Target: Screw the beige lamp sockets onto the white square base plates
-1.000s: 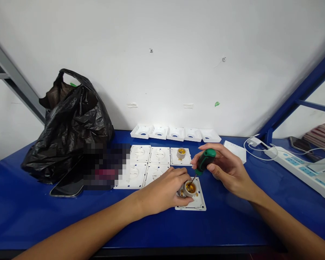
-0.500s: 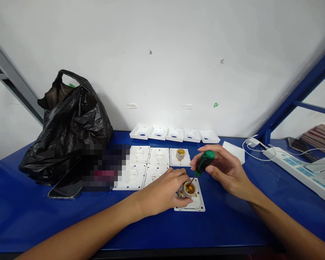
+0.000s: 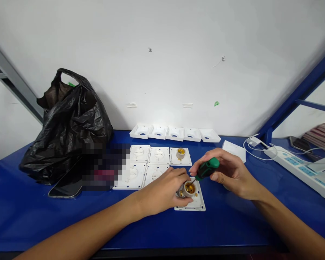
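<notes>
My left hand point(image 3: 170, 186) is closed around the side of a lamp socket point(image 3: 190, 188), a pale ring with a brass inside. Beneath it lies a square white base plate point(image 3: 197, 204) on the blue table. In my right hand point(image 3: 227, 173) is a screwdriver point(image 3: 208, 168) with a green and black handle, gripped between thumb and fingers. Its shaft slants down to the left and its tip reaches into the socket; the very end is hard to make out. Behind, a second lamp socket point(image 3: 181, 153) sits on another white plate.
Several white plates point(image 3: 159, 156) lie left of my hands. White covers point(image 3: 174, 134) line the wall. A black plastic bag point(image 3: 70, 126) and a phone point(image 3: 67, 186) are at the left. A power strip point(image 3: 303, 166) with cables and a white paper point(image 3: 234, 150) are at the right.
The screwdriver has tilted further, its handle moving right and down with my right hand. My left hand stays on the socket.
</notes>
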A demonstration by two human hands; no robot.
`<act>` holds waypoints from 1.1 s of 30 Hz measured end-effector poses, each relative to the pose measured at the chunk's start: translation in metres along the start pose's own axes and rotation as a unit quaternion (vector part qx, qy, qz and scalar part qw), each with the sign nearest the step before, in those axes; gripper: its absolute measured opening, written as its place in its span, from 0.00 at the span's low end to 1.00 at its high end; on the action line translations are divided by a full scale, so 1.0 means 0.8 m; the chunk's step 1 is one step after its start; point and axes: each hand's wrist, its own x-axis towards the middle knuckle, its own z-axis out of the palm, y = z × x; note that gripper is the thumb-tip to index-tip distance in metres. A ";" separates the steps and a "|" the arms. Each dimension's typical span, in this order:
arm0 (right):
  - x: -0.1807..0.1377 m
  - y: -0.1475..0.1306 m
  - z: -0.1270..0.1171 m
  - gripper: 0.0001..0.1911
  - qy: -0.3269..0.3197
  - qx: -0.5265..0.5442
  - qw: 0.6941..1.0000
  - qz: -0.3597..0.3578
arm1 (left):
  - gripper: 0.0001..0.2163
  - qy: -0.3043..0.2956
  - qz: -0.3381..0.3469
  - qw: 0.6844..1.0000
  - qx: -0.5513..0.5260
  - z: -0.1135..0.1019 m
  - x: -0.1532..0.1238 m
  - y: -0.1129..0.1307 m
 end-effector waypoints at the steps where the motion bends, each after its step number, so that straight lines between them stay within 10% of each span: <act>1: 0.000 0.001 -0.001 0.16 0.001 -0.002 1.000 0.002 | 0.15 0.001 0.000 1.000 -0.002 0.000 0.000 0.000; 33: -0.003 0.007 0.007 0.21 0.044 -0.180 0.983 -0.010 | 0.12 -0.003 -0.005 1.000 0.005 -0.001 0.002 0.001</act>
